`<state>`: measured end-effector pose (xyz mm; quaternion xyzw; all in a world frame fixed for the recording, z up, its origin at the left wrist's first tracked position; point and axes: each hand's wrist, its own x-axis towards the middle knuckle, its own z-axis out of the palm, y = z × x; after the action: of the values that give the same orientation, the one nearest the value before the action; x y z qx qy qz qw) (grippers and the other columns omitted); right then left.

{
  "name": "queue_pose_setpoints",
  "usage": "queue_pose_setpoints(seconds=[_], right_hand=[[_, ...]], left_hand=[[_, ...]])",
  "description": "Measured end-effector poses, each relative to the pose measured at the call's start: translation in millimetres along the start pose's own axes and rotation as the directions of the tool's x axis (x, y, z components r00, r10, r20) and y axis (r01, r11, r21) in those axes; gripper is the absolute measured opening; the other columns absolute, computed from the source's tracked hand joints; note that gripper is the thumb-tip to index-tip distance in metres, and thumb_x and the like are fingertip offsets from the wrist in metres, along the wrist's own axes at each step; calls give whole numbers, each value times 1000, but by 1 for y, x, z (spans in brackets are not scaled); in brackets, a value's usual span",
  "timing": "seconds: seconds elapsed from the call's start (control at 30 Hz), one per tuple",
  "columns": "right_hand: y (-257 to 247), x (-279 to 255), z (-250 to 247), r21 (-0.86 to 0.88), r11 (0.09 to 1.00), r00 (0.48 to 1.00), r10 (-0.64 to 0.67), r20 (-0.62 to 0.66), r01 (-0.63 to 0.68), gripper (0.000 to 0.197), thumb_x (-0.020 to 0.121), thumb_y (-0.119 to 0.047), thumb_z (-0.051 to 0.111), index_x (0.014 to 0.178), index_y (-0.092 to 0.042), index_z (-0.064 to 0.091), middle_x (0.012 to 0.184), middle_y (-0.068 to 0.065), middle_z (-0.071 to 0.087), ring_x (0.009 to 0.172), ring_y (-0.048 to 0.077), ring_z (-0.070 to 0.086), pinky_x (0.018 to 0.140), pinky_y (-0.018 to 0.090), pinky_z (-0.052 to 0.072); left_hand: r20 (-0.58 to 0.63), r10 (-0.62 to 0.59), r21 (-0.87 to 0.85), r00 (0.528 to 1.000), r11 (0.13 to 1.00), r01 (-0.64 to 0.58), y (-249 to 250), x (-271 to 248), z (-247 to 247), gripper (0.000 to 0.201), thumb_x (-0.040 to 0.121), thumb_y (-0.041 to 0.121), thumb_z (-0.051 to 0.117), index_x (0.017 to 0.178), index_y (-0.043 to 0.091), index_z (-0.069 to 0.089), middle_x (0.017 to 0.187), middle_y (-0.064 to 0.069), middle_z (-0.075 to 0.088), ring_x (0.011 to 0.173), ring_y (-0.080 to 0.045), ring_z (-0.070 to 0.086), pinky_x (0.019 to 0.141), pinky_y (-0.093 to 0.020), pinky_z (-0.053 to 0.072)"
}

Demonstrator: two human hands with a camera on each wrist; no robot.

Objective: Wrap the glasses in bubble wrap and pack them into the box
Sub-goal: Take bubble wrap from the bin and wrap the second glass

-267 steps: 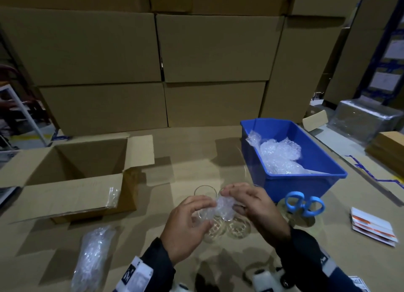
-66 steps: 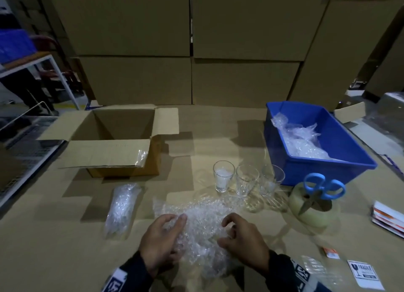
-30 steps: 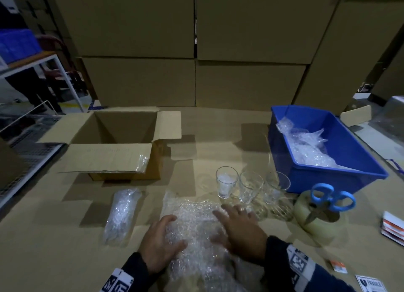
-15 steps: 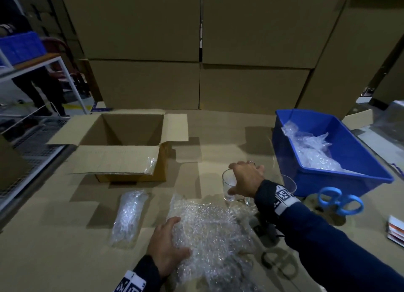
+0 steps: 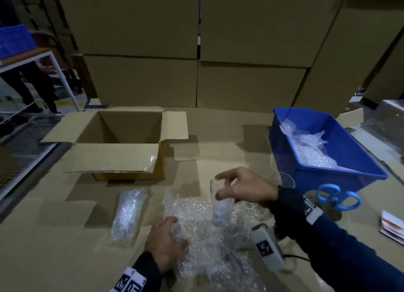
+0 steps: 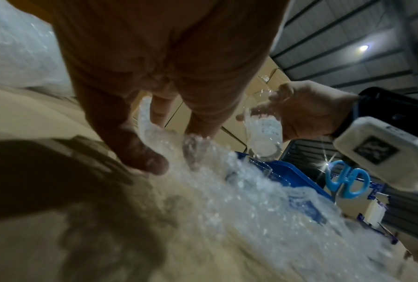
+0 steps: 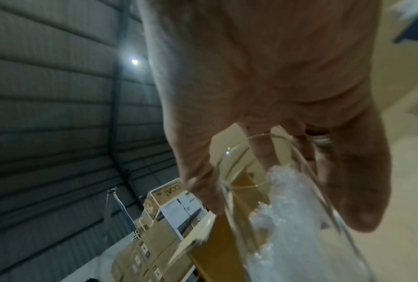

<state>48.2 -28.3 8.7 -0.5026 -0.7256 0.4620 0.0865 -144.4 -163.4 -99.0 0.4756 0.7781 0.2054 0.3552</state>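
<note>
Glass (image 5: 220, 206): we hold it by the rim in our right hand (image 5: 247, 189), lifted above the bubble wrap sheet (image 5: 209, 232); a wad of bubble wrap is stuffed inside it.
Right grip: thumb and fingers (image 7: 362, 190) curled round the rim of the glass, closed on it.
Left grip: our left hand (image 5: 166, 246) lies flat on the near left part of the sheet, fingers straight, pressing it to the surface (image 5: 54, 237).
Bubble wrap sheet: spread crumpled on the cardboard-covered surface in front of us.
Wrapped bundle (image 5: 127, 215): a bubble-wrapped roll lies left of the sheet, apart from it, near the box.
Cardboard box (image 5: 122, 160): open, flaps out, at the far left of the surface; nothing shows inside from the head view.
Second glass (image 5: 286, 180): only its rim shows behind our right wrist, just beside the bin.
Blue bin (image 5: 341, 154): at the right, with loose bubble wrap inside.
Scissors (image 5: 337, 199): blue-handled, in front of the bin.
</note>
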Motion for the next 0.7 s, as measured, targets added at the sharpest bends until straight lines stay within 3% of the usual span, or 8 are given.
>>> queue_pose_setpoints(seconds=[0.1,0.17,0.27,0.33,0.43,0.5,0.57,0.7], right_hand=[[16,-3,22,140,977,985,152,79,-162,60,70,-16,81,123,-5,54,103,8,58,80,21,65,71,39,59],[26,-1,31,125,969,976,207,68,-214,53,69,-15,82,110,7,57,93,12,53,75,24,57,71,43,57],[33,4,39,53,956,954,282,98,-288,46,66,-22,84,95,7,64,86,13,48,73,24,53,65,39,59],[38,9,42,29,953,949,297,107,-301,41,66,-29,84,82,4,65,80,12,55,71,22,58,66,39,60],[48,16,44,29,952,947,301,110,-305,50,65,-33,85,89,8,70,76,10,64,70,22,63,68,37,60],[50,18,48,23,952,948,301,108,-305,40,66,-36,85,71,0,67,66,6,59,64,19,59,64,32,58],[53,20,50,1,956,952,294,83,-295,44,67,-40,84,54,-14,51,54,0,46,53,15,50,60,29,55],[60,20,53,-23,957,955,289,59,-289,52,67,-46,84,49,-19,44,51,1,44,44,13,46,58,33,51]], left_hand=[[-21,-17,27,1000,999,17,6,-2,-1,64,82,24,76,137,32,44,145,-8,32,118,-18,47,100,-25,43],[-79,-9,89,997,996,16,11,-5,-2,66,81,21,77,136,36,45,146,-8,25,125,-20,39,106,-29,43],[-136,64,307,989,951,-19,24,-12,-1,63,83,26,73,133,47,41,156,-3,4,144,-28,9,116,-50,23],[-143,165,392,976,915,-97,35,-15,0,57,86,28,69,132,47,42,158,3,-2,147,-26,-2,117,-52,11],[-79,269,468,960,860,-202,46,-13,6,48,90,30,64,133,42,47,154,7,18,143,-19,10,116,-43,12],[-30,288,502,957,832,-235,46,-11,9,46,91,27,62,133,38,48,147,8,27,137,-17,20,111,-38,18],[6,288,516,958,819,-250,44,-9,12,45,91,24,59,133,37,48,140,9,33,130,-15,28,105,-35,22],[69,220,484,973,846,-225,42,-8,12,47,89,34,64,132,40,47,137,13,43,129,-13,37,107,-37,23]])
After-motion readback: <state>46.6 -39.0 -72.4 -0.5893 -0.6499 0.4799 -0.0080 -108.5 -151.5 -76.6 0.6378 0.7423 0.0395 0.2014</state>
